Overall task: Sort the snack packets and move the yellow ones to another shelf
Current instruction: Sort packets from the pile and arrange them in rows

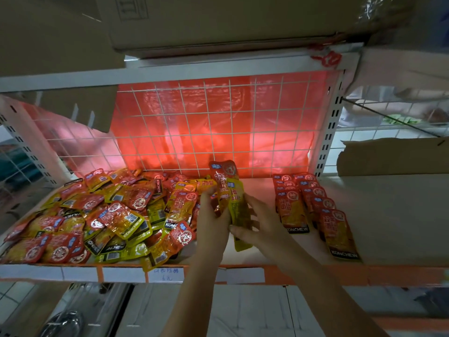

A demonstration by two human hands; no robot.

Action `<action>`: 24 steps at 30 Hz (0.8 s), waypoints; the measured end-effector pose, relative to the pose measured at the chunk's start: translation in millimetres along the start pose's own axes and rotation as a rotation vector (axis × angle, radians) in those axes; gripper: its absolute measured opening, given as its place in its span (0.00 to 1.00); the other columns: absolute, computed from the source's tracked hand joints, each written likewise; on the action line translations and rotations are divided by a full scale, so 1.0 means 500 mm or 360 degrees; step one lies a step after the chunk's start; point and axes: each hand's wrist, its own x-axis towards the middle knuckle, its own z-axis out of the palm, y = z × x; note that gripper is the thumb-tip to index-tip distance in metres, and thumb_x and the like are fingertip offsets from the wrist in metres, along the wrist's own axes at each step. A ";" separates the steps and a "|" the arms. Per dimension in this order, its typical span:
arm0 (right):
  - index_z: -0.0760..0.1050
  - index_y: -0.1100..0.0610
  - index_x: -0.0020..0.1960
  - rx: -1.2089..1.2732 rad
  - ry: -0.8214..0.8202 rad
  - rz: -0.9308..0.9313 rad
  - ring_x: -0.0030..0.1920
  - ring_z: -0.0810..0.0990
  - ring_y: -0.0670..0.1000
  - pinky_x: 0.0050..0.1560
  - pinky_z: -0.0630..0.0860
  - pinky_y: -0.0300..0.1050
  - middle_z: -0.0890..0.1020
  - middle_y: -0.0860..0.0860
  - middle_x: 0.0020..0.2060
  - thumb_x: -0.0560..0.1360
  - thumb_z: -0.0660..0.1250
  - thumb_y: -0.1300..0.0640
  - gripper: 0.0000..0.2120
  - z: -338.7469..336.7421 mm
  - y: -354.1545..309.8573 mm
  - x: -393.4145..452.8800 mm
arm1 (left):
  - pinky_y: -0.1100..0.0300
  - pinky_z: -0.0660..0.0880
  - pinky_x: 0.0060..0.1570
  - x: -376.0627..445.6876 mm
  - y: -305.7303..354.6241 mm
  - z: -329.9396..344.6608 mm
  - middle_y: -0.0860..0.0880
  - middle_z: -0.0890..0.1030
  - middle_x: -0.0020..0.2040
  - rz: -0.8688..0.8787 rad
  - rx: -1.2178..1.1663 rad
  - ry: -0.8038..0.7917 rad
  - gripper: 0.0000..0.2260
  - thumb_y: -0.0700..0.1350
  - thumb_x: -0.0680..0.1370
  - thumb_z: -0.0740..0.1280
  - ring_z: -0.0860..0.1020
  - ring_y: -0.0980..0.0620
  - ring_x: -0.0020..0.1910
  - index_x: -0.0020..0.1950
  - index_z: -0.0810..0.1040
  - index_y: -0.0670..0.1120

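KONCHEW packets (116,215) heaped, left hand (212,215) gripping red packet (223,181), right hand (260,222) gripping yellow packet (239,215)

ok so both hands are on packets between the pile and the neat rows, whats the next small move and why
Probably separate the two: the left hand holds a red packet against the yellow packet that the right hand grips. The red one likely joins the sorted red rows on the right, leaving the yellow one free to carry off.
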 end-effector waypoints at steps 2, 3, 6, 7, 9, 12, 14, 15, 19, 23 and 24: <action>0.67 0.44 0.63 0.0007 -0.0076 -0.0041 0.54 0.77 0.40 0.48 0.74 0.29 0.75 0.48 0.58 0.72 0.70 0.63 0.25 -0.004 -0.007 -0.005 | 0.62 0.79 0.45 -0.002 0.006 0.002 0.58 0.77 0.49 0.0008 -0.0015 -0.0039 0.18 0.35 0.77 0.65 0.78 0.62 0.46 0.61 0.66 0.52; 0.67 0.42 0.60 0.0020 -0.0114 -0.0036 0.50 0.78 0.39 0.48 0.75 0.31 0.76 0.45 0.55 0.72 0.69 0.66 0.26 -0.010 -0.010 -0.008 | 0.59 0.79 0.46 -0.003 0.006 0.004 0.57 0.77 0.48 0.0002 -0.0012 -0.0059 0.18 0.36 0.77 0.66 0.78 0.61 0.45 0.61 0.66 0.53; 0.67 0.35 0.54 0.0023 -0.0134 0.0023 0.36 0.74 0.39 0.39 0.73 0.34 0.75 0.37 0.39 0.75 0.61 0.69 0.27 -0.031 -0.003 -0.011 | 0.61 0.78 0.47 0.002 0.002 0.005 0.57 0.76 0.50 -0.0056 -0.0025 -0.0040 0.20 0.39 0.77 0.68 0.79 0.58 0.48 0.62 0.65 0.55; 0.69 0.36 0.52 0.0065 -0.0092 0.0047 0.33 0.71 0.41 0.35 0.70 0.36 0.74 0.39 0.33 0.76 0.58 0.69 0.25 -0.038 0.002 -0.010 | 0.60 0.78 0.49 0.005 0.000 0.003 0.57 0.76 0.51 -0.0105 -0.0072 -0.0041 0.21 0.39 0.76 0.68 0.79 0.56 0.50 0.63 0.64 0.55; 0.76 0.45 0.50 0.0294 0.0033 0.0115 0.37 0.73 0.48 0.38 0.69 0.40 0.76 0.47 0.33 0.77 0.58 0.69 0.20 -0.051 0.010 -0.005 | 0.51 0.76 0.58 0.012 -0.004 -0.004 0.53 0.78 0.56 -0.0241 -0.0201 -0.0042 0.22 0.38 0.76 0.69 0.78 0.49 0.55 0.66 0.66 0.53; 0.77 0.53 0.53 0.0961 0.0109 0.0256 0.43 0.82 0.47 0.46 0.78 0.42 0.84 0.49 0.42 0.76 0.60 0.69 0.14 -0.079 0.014 0.002 | 0.49 0.73 0.54 0.019 -0.008 -0.019 0.48 0.78 0.58 -0.0399 -0.0294 -0.0055 0.25 0.38 0.75 0.69 0.78 0.50 0.50 0.69 0.67 0.52; 0.77 0.54 0.53 0.1095 0.0144 0.0272 0.43 0.83 0.48 0.45 0.80 0.43 0.85 0.50 0.43 0.76 0.60 0.68 0.13 -0.097 0.016 0.003 | 0.56 0.73 0.36 0.021 -0.007 -0.027 0.47 0.78 0.53 -0.0406 -0.0302 -0.0086 0.23 0.40 0.75 0.69 0.77 0.51 0.42 0.68 0.67 0.49; 0.78 0.55 0.52 0.1077 0.0168 0.0272 0.43 0.84 0.48 0.43 0.80 0.43 0.85 0.50 0.43 0.75 0.61 0.68 0.12 -0.103 0.017 0.001 | 0.61 0.71 0.29 0.021 -0.003 -0.028 0.46 0.79 0.52 -0.0398 -0.0324 -0.0102 0.21 0.40 0.75 0.69 0.77 0.51 0.39 0.66 0.68 0.46; 0.78 0.59 0.51 0.0980 0.0264 0.0321 0.39 0.84 0.48 0.36 0.80 0.41 0.85 0.51 0.39 0.75 0.62 0.67 0.09 -0.111 0.029 -0.012 | 0.67 0.73 0.27 0.018 0.007 -0.021 0.49 0.80 0.46 -0.0442 -0.0399 -0.0119 0.06 0.46 0.79 0.65 0.79 0.54 0.38 0.54 0.74 0.48; 0.77 0.45 0.57 0.0628 0.0295 0.0322 0.54 0.81 0.46 0.58 0.76 0.50 0.84 0.45 0.51 0.77 0.64 0.54 0.10 -0.113 0.056 -0.031 | 0.57 0.78 0.39 0.015 0.006 -0.011 0.57 0.83 0.36 -0.0502 -0.0350 -0.0133 0.07 0.51 0.80 0.61 0.82 0.56 0.36 0.44 0.77 0.58; 0.77 0.39 0.55 0.0525 0.0283 0.0339 0.57 0.79 0.45 0.62 0.72 0.51 0.82 0.42 0.53 0.76 0.64 0.49 0.09 -0.114 0.060 -0.036 | 0.54 0.79 0.43 0.015 0.004 -0.008 0.56 0.83 0.38 -0.0507 -0.0330 -0.0114 0.08 0.51 0.80 0.61 0.82 0.54 0.38 0.43 0.77 0.58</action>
